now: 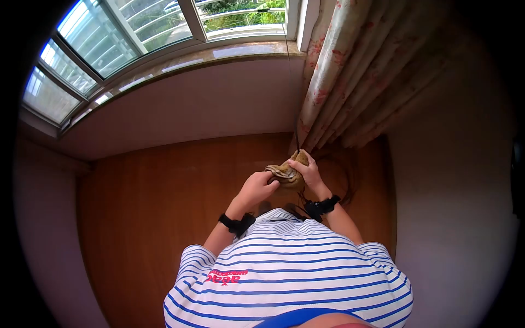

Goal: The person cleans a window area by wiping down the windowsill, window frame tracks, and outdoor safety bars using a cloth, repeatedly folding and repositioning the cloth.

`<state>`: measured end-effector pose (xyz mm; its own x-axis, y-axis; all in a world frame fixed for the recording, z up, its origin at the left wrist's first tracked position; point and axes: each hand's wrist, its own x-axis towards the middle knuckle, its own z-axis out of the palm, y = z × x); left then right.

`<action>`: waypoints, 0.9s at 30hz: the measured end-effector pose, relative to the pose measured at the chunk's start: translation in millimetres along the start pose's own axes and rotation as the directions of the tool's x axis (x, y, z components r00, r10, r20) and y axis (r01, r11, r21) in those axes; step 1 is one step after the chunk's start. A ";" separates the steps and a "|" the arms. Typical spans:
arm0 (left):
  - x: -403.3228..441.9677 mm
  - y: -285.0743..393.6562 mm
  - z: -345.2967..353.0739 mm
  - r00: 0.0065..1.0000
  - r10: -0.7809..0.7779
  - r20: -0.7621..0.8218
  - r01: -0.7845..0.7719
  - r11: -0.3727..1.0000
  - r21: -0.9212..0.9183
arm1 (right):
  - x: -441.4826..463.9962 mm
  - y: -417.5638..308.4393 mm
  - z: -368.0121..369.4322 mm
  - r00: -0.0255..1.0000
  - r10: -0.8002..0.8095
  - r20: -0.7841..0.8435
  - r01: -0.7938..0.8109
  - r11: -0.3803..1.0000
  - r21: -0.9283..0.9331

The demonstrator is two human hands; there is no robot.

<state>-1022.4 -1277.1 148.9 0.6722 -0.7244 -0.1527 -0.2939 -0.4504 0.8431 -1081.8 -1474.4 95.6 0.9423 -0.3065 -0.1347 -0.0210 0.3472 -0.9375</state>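
A crumpled brown cloth [290, 177], fuzzy like a towel and with a pale striped part, is held in front of my body. My left hand [258, 188] is closed on its left edge. My right hand [309, 172] grips its upper right part, with the thumb lying across the fabric. A thin dark cable [297, 141] comes down from the window side and meets the top of the cloth at my right hand. Whether the cloth is wrapped round the cable is hidden by the folds and fingers.
Ahead is a window [164, 27] above a stone sill [240, 50]. A long floral curtain [333, 71] hangs at the right, close to my right hand. Loops of dark cable [350, 180] lie on the brown floor [153, 218]. Walls stand on both sides.
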 end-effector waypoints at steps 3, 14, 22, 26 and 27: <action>-7.9 -5.8 5.3 0.998 0.066 0.000 -0.065 0.978 0.200 | -14.1 41.6 -14.0 0.997 -0.063 -0.044 0.060 0.996 -0.064; 35.1 -26.7 31.0 0.973 0.063 0.222 0.117 0.697 -0.708 | -57.5 12.3 15.4 0.960 -0.228 -0.162 0.061 0.735 -0.675; 58.6 -8.2 28.7 0.977 0.121 0.178 0.102 0.472 -0.876 | -92.9 -10.7 50.6 0.964 -0.139 -0.227 -0.089 0.636 -0.767; 57.2 -7.0 22.3 0.974 0.108 0.197 0.130 0.446 -0.885 | -122.8 0.7 40.6 0.963 -0.134 -0.232 -0.112 0.584 -0.804; 56.5 -7.7 20.2 0.972 0.094 0.217 0.161 0.413 -0.897 | -129.7 1.5 39.2 0.955 -0.173 -0.241 -0.112 0.541 -0.834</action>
<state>-995.9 -1325.1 123.4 0.4777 -0.8596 -0.1812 0.5961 0.1656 0.7857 -1191.0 -1399.4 124.2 0.8233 -0.5659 -0.0439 -0.3956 -0.5167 -0.7593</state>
